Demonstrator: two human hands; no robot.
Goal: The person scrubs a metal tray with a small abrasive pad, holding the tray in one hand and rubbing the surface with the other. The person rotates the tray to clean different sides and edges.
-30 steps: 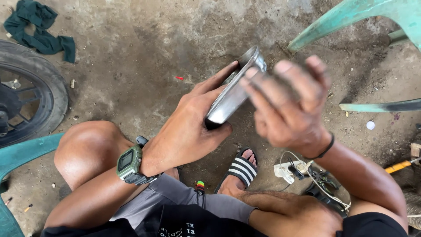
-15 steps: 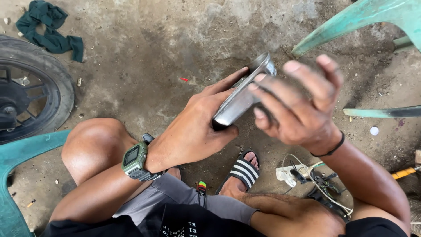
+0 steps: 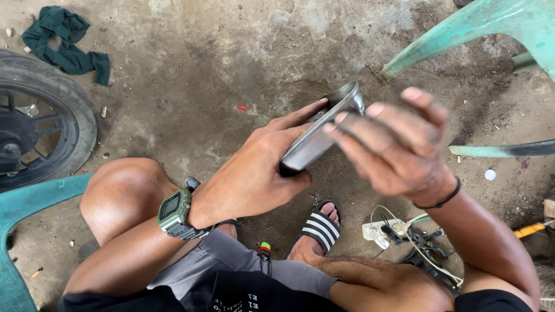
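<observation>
My left hand [image 3: 254, 179] grips the lower end of a grey, curved metal part [image 3: 315, 138] and holds it tilted, its open end pointing up and to the right. My right hand [image 3: 399, 150] hovers just right of the part, motion-blurred, with dirty fingers stretched out. Its fingertips lie against the part's upper side without closing round it. A green digital watch [image 3: 175, 211] is on my left wrist and a black band [image 3: 442, 199] on my right. I am seated low with my knees up.
A motorcycle tyre [image 3: 87, 124] lies at the left, with a dark green rag [image 3: 63, 40] above it. Teal plastic chair legs [image 3: 462, 40] cross the top right. A wiring bundle with a white connector [image 3: 381, 231] lies by my striped sandal [image 3: 321, 228]. An orange-handled tool [image 3: 532, 229] is at the right edge.
My right fingers, earlier curled over the metal part, are now stretched out along it. The part stays in my left hand, sitting slightly lower in view.
</observation>
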